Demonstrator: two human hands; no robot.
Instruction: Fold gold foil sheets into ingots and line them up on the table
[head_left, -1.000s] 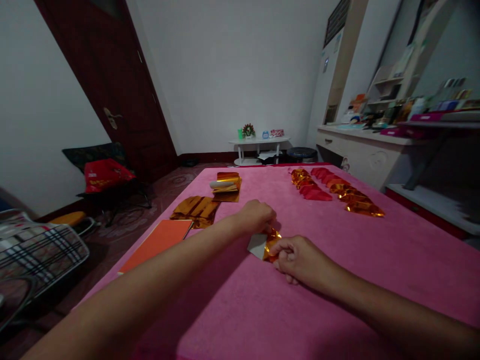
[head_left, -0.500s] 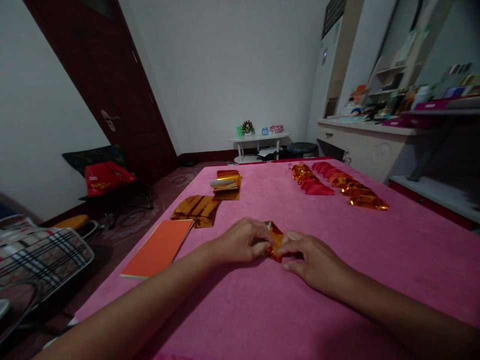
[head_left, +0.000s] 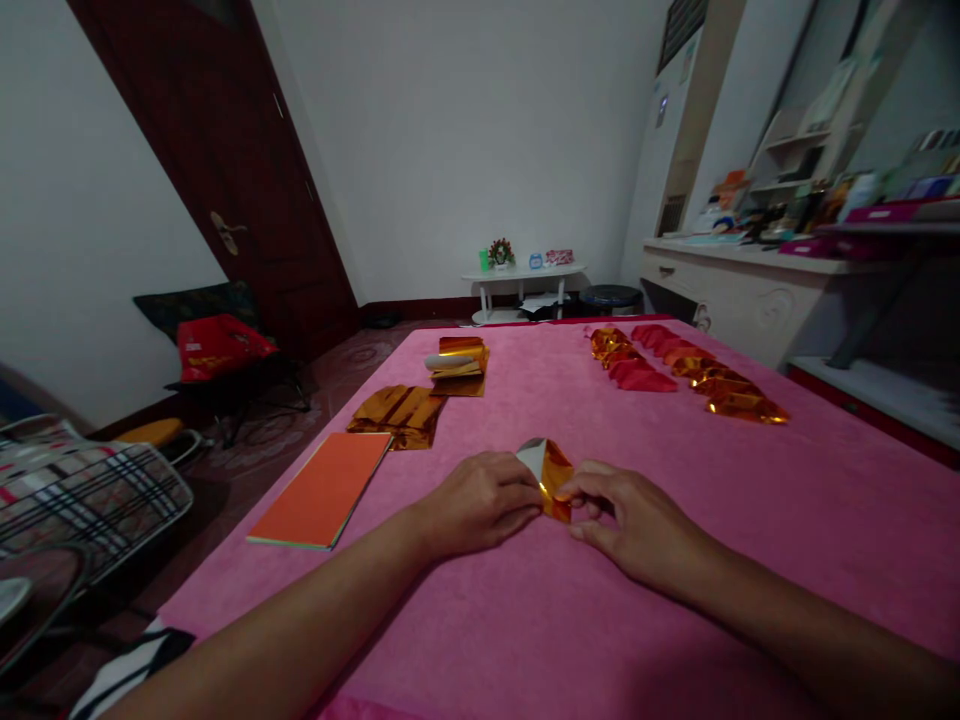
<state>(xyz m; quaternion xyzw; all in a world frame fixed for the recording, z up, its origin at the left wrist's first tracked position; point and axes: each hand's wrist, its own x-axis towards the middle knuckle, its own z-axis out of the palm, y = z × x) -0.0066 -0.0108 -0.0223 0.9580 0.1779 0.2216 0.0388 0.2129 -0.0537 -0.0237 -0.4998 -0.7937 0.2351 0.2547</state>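
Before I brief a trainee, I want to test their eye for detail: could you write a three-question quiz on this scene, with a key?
1. What do the left hand and right hand both touch?
2. True or false: the orange paper lies to the left of both hands.
3. What colour is the cloth under the hands: (a) green, (b) pink or (c) white?

Key: 1. A piece of gold foil. 2. True. 3. b.
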